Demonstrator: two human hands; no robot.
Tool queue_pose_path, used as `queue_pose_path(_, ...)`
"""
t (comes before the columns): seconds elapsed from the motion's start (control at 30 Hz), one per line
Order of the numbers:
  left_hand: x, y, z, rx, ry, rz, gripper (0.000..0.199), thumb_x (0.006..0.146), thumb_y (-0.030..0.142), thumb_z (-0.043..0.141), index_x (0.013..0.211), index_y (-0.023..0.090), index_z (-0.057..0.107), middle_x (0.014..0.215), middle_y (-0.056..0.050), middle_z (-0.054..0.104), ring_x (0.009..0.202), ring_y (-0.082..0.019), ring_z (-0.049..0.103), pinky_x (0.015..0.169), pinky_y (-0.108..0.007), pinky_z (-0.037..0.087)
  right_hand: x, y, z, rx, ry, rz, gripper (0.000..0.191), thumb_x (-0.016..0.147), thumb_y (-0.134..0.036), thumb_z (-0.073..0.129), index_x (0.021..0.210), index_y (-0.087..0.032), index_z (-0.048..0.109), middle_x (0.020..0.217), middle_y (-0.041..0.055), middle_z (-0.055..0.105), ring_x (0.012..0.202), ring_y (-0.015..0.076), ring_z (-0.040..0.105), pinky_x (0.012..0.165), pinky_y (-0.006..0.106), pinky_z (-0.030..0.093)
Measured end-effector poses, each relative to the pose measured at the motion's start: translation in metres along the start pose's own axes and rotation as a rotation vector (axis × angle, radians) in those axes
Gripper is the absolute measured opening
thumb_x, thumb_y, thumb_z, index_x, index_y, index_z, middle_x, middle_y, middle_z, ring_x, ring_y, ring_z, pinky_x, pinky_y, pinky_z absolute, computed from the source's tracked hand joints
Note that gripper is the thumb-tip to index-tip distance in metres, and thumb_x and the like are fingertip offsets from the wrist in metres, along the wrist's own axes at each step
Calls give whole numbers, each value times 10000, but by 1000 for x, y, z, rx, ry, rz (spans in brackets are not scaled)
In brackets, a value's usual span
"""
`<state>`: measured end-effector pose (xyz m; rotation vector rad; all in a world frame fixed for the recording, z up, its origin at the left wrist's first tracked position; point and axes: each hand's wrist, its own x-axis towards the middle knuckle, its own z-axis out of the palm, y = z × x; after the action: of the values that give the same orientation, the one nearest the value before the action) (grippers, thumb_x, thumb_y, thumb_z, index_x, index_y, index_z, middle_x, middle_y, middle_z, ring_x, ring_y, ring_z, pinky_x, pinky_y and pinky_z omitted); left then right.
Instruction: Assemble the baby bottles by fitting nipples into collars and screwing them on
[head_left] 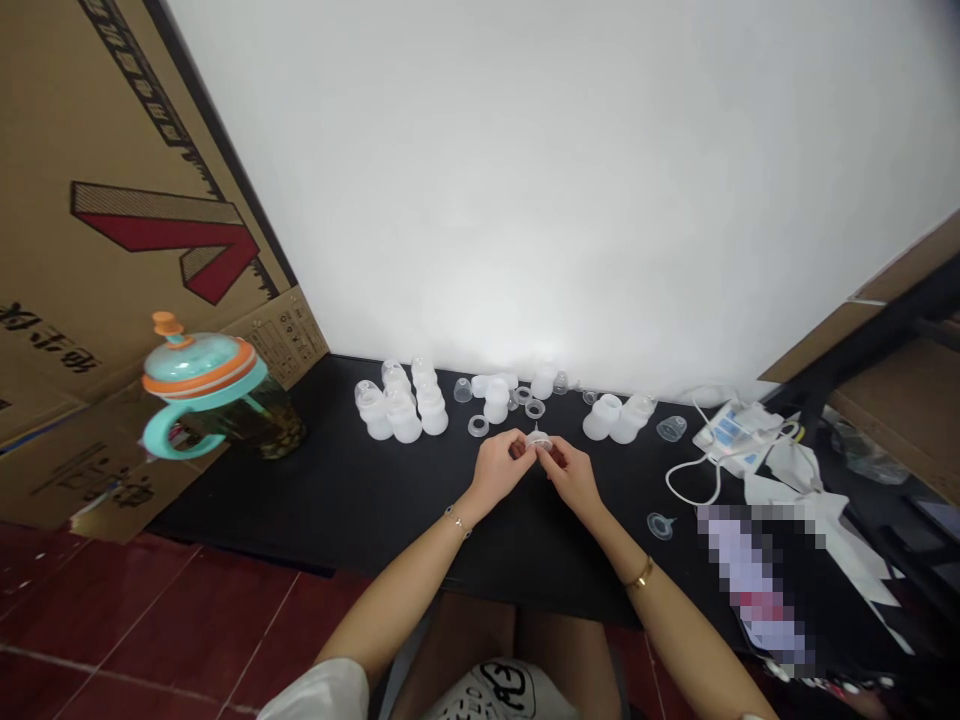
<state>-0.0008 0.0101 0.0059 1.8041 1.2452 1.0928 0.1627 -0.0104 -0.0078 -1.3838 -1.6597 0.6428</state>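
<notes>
My left hand (500,468) and my right hand (571,478) meet above the black table (337,500), their fingertips pinched on opposite sides of a small clear, ring-shaped part (538,440). A thin tip points up from that part. Just beyond my fingers are a loose clear ring (535,408), another ring (478,426) and a white bottle (496,402). Several white bottles with clear caps (405,418) stand in a group to the left. Two more white bottles (602,418) stand at the right.
A large jug (217,390) with an orange and teal lid stands far left by cardboard (97,330). Rightward are a clear cap (671,429), a clear funnel-like piece (661,526), a white cable (694,500), papers (832,510) and a blurred-out screen (757,590). A white wall rises behind.
</notes>
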Motion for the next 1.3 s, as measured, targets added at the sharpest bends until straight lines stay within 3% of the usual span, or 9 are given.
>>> queue_pose_path(1.3,-1,-3,3,42,13,9,220,842,335,600,681,186,584,624,35,587,597,-113,521,597,-235,353,0,1,1,-76,51,-60,303,923,-425,569,864,-174,728,630,0,612,554,150,526,543,255,386)
